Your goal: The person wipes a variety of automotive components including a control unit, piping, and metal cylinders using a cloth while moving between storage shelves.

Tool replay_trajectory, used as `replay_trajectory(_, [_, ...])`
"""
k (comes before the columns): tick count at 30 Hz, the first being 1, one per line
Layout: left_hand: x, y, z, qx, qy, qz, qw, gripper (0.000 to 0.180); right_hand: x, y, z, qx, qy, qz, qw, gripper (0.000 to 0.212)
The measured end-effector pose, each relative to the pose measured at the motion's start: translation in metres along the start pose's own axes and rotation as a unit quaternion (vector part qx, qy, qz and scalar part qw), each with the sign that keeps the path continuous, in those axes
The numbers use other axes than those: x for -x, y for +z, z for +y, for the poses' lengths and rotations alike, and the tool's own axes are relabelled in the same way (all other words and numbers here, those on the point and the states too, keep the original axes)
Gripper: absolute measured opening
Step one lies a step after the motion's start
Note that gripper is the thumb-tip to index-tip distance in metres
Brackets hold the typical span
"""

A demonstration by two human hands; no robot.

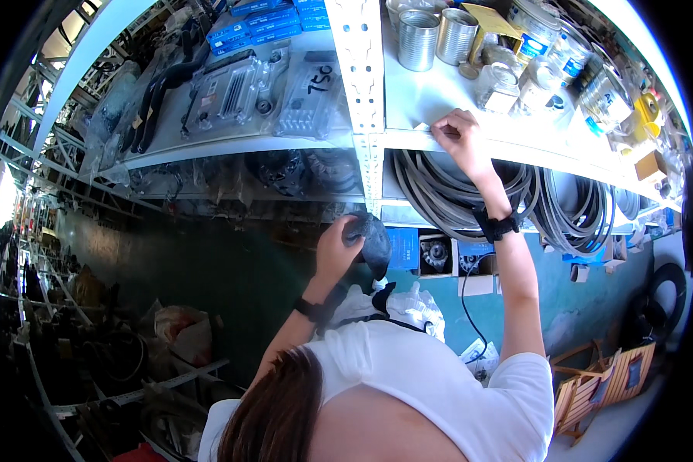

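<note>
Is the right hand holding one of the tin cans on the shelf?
No, the right hand grips the front edge of the white shelf, while the tin cans stand untouched farther back.

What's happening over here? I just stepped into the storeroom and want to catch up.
A person in a white top stands at a white metal shelf unit. The left hand holds a dark, rounded part up near the lower shelf level. The right hand grips the front edge of the upper shelf, which carries metal cans and clear jars. Coiled grey hoses hang beneath that shelf, and bagged parts lie on the shelf to the left.
</note>
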State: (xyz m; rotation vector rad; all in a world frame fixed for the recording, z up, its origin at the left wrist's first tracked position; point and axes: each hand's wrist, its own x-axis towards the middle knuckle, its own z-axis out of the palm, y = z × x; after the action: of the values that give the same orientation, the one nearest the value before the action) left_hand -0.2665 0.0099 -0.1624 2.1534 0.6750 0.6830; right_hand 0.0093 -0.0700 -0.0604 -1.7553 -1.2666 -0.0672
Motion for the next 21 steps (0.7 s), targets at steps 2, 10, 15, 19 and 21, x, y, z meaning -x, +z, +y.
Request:
replay_trajectory(2, [0.0,0.0,0.001,0.0,0.001,0.0,1.0,0.037,0.0,0.0,0.0,0.004,-0.019,0.003,1.0,0.006])
replay_trajectory(10, [0.004,-0.002,-0.002,-0.017,0.009,0.014,1.0,0.036,0.004,0.001,-0.015,0.012,-0.017,0.002,1.0,0.018])
replay_trajectory(15, [0.008,-0.002,-0.003,-0.006,0.009,0.03,0.999,0.035,0.007,0.004,-0.019,0.124,-0.106,-0.013,0.987,0.024])
replay_trajectory(19, [0.004,-0.007,0.0,-0.012,-0.011,0.048,0.999,0.034,0.024,0.016,-0.027,0.09,-0.082,0.076,0.99,0.04])
replay_trajectory(21, [-0.007,-0.011,0.006,0.014,-0.012,0.061,0.998,0.035,0.043,0.026,-0.035,0.116,-0.136,0.053,0.983,0.047])
